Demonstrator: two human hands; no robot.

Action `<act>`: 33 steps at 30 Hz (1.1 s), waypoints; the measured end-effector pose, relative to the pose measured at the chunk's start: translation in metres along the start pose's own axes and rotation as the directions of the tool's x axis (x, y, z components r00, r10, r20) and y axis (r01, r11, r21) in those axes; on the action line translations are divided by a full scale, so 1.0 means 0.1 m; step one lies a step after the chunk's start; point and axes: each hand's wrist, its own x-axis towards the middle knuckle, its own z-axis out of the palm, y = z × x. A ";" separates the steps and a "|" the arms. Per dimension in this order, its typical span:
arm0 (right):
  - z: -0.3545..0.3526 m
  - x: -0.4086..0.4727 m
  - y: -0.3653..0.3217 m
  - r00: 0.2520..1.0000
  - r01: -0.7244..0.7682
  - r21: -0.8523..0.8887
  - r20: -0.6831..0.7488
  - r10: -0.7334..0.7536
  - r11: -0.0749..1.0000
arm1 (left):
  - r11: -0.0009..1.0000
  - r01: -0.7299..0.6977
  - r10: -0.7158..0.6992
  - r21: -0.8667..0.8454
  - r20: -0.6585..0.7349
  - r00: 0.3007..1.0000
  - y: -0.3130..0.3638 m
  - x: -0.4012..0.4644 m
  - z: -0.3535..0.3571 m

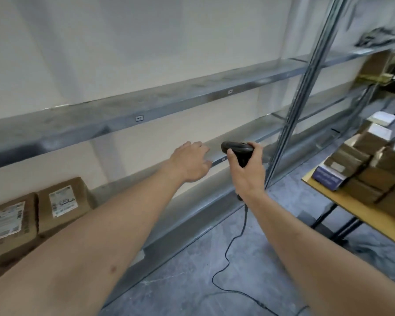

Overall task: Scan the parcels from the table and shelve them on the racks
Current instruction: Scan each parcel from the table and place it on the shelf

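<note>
Left grip (193, 161): bare hand stretched forward toward the rack, palm down, fingers loosely extended and holding nothing; the fingertips lie at the front edge of the lower shelf, though contact cannot be confirmed.
Right grip (246, 171): bare hand wrapped around the handle of the scanner, thumb up along its near side, fingers curled over the far side.
Scanner (237, 149): black handheld unit, head pointing left toward the left grip, held in front of the lower shelf.
Cable (232, 242): thin black lead dropping from below the right grip, curving across the floor and leaving at the bottom edge.
Rack (146, 110): grey metal shelving against a pale wall, with long shelves running diagonally from lower left to upper right and an upright post (306, 87) right of the scanner.
Shelved parcels (39, 215): two brown packages with white printed labels, side by side and touching, on the lower shelf at far left, well apart from both grips.
Worktop (342, 197): yellow-topped table on dark legs at the right edge.
Parcels on worktop (363, 160): many brown packages in close rows, some bearing white labels; a blue-and-white box (327, 175) sits at the near left corner.
Floor (192, 281): grey mottled concrete.
</note>
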 end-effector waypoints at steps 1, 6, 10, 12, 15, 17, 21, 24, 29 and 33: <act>-0.17 0.06 0.05 1.000 -0.006 -0.005 -0.024 0.006 1.000 | 1.000 -0.024 0.024 0.000 -0.002 1.000 0.18 0.10 0.01; -0.98 0.32 0.38 0.991 -0.027 -0.053 -0.132 0.020 0.998 | 0.988 -0.154 0.154 -0.011 -0.003 0.988 1.08 0.55 0.16; -1.57 0.43 0.66 0.974 -0.069 -0.048 -0.220 0.057 0.997 | 0.969 -0.246 0.247 -0.017 0.021 0.969 1.73 0.87 0.34; -1.84 0.48 0.80 0.959 -0.101 -0.055 -0.270 0.083 0.993 | 0.951 -0.308 0.308 -0.013 0.028 0.951 2.03 1.02 0.41; -2.18 0.56 0.99 0.930 -0.149 -0.054 -0.346 0.122 0.987 | 0.928 -0.370 0.371 -0.043 0.040 0.928 2.44 1.25 0.52; -2.39 0.63 1.11 0.903 -0.177 -0.053 -0.406 0.141 0.983 | 0.910 -0.409 0.413 -0.067 0.057 0.909 2.69 1.41 0.60; -2.74 0.77 1.34 0.841 -0.235 -0.058 -0.513 0.173 0.970 | 0.854 -0.512 0.519 -0.089 0.084 0.851 3.21 1.70 0.76; -2.99 0.87 1.51 0.788 -0.274 -0.071 -0.588 0.182 0.959 | 0.811 -0.575 0.583 -0.106 0.085 0.808 3.58 1.94 0.87; -3.43 1.00 1.70 0.690 -0.331 -0.084 -0.701 0.180 0.940 | 0.720 -0.679 0.693 -0.142 0.109 0.713 4.20 2.33 1.12; -3.82 1.05 1.86 0.625 -0.361 -0.078 -0.760 0.179 0.929 | 0.677 -0.718 0.736 -0.159 0.142 0.662 4.75 2.48 1.18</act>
